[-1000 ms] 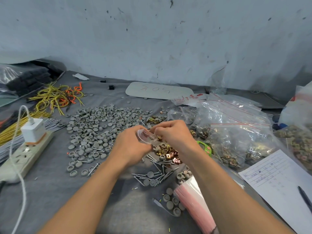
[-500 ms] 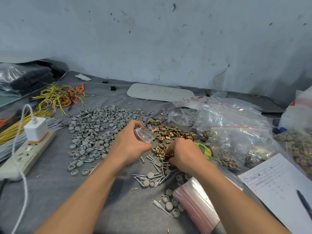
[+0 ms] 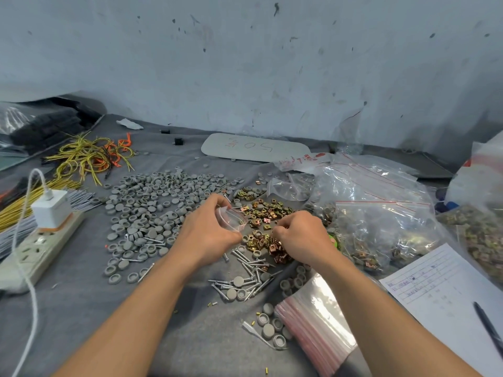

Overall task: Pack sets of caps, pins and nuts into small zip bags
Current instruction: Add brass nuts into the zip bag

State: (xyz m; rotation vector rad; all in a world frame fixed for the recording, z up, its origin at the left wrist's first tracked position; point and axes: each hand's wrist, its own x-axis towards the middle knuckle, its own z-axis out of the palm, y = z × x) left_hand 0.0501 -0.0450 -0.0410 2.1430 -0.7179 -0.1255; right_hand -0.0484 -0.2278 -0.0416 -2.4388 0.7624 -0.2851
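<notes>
My left hand holds a small clear zip bag with its mouth spread open, just above the table. My right hand is curled over the pile of brass square nuts, fingertips down among them; what it pinches is hidden. Grey round caps spread in a wide patch to the left. Silver pins lie in a loose heap below my hands, mixed with a few caps. A stack of empty zip bags with pink strips lies at the lower right.
A white power strip with a charger and cable sits at the left edge. Yellow and orange wires lie at the back left. Large clear bags of filled packets crowd the right. A paper form and pen lie near the right edge.
My right hand left the bag's mouth and dropped down-right onto the nut pile. My left hand kept the open bag and stayed nearly in place.
</notes>
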